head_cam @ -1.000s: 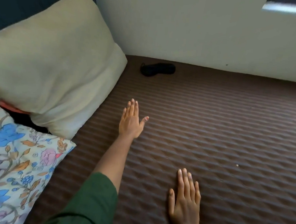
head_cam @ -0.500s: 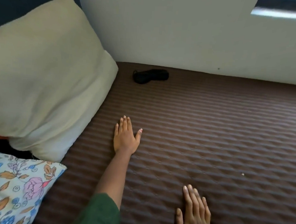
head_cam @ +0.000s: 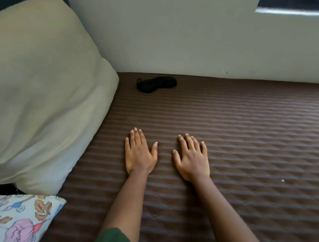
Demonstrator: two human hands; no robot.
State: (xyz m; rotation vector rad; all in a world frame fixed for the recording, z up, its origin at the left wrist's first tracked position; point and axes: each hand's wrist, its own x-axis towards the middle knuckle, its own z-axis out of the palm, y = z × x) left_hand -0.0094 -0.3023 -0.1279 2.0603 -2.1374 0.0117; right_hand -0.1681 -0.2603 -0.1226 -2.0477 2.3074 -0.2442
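Both my hands lie flat, palms down, on a brown quilted mattress (head_cam: 246, 136). My left hand (head_cam: 139, 153) rests near the middle with fingers straight and close together. Just to its right, my right hand (head_cam: 192, 158) presses the quilted surface with fingers slightly spread. Neither hand holds anything. Green sleeves show at the bottom edge.
A large cream pillow (head_cam: 42, 88) leans at the left against the wall corner. A floral pillow (head_cam: 15, 220) pokes in at the bottom left. A small black object (head_cam: 155, 84) lies on the mattress near the pale wall (head_cam: 177, 38). A tiny white speck (head_cam: 282, 180) sits at right.
My right hand has slid forward and now lies level with my left hand. The left hand drew back a little toward me. The view shifted right.
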